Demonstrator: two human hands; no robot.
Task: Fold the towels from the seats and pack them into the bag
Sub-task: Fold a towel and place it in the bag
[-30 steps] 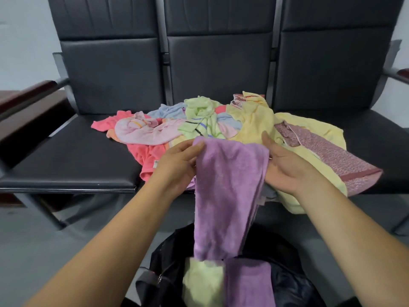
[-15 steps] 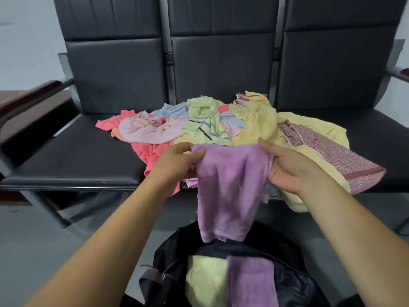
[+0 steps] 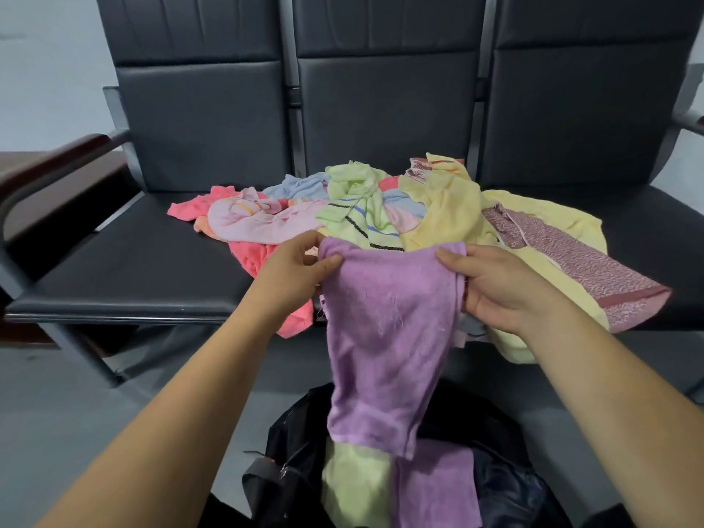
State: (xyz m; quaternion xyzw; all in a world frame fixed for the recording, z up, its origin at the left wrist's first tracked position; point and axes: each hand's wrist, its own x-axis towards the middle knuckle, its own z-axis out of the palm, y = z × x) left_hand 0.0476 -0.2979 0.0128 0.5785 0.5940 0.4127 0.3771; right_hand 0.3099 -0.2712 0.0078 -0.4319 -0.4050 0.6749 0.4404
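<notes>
**A:** What are the hands doing?

**B:** The left hand [image 3: 293,268] and right hand [image 3: 495,287] each pinch a top corner of the fuzzy purple terry towel [image 3: 384,337], which hangs above the open black fabric bag [image 3: 297,451].

**A:** Anything changed?

**B:** A second ago it hung as a flat, straight strip. Now it's rumpled and tapering, so I'd judge the fold is unfinished. A crumpled heap of pastel towels [image 3: 362,215] waits on the black padded surface [image 3: 133,268].

No readable text, label or number anywhere.

Before me, a towel [image 3: 384,337] hangs over the bag [image 3: 293,451] at six o'clock; towel heap [image 3: 449,207] on seats [image 3: 133,268] at twelve.
</notes>
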